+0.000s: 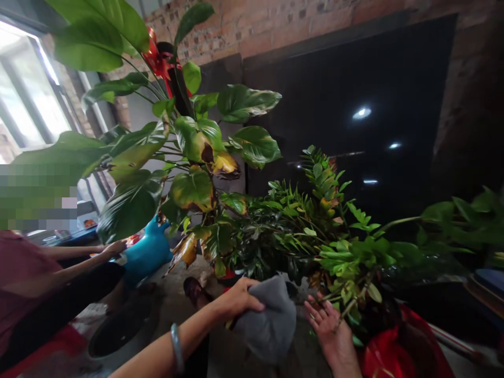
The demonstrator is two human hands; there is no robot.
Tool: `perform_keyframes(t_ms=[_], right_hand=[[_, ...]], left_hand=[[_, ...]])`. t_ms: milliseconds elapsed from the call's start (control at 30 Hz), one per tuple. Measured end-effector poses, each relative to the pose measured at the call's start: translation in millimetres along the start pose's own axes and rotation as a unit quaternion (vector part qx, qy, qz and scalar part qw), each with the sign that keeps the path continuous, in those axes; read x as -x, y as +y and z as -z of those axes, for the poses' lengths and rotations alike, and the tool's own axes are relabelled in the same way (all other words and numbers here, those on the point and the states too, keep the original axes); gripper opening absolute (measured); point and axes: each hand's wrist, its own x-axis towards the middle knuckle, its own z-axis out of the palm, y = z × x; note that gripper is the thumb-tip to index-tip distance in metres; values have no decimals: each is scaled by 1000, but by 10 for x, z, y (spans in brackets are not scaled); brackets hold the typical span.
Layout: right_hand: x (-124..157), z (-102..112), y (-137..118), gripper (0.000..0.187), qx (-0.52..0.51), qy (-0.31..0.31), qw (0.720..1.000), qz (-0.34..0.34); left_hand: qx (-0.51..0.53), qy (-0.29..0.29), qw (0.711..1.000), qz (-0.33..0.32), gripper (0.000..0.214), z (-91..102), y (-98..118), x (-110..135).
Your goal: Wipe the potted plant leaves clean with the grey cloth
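Observation:
A grey cloth (271, 317) hangs from my left hand (240, 300), pinched between thumb and fingers. On that wrist is a pale bangle (177, 346). Palm up and fingers spread, my right hand (329, 326) is beside the lower stems of a leafy green potted plant (354, 252); nothing shows in its palm. Just ahead of both hands are dense dark green leaves (271, 236). A tall broad-leaved plant (197, 139) rises to the left, several of its leaves yellowed and brown at the edges, with a red ribbon bow (159, 58) near its top.
At the left sits another person, with a hand (114, 249) near a blue plastic container (147, 249). A dark round basin (120, 331) is on the floor. Red wrapping (405, 346) surrounds a pot at lower right. Behind the plants are a glossy black panel (394, 94) and brick wall (268, 26).

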Motion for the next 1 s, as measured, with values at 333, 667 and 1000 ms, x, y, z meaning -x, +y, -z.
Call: perform_keyframes(t_ms=[333, 667, 1000], right_hand=[[16, -30, -16, 36, -1, -27, 1000, -5], [18, -47, -23, 30, -14, -57, 998, 7], [38, -113, -1, 38, 3, -26, 1000, -11]], left_hand=[[162, 137, 964, -163, 33, 111, 639, -54], [79, 23, 991, -101, 29, 267, 386, 198], [8, 57, 998, -32, 19, 260, -141, 76]])
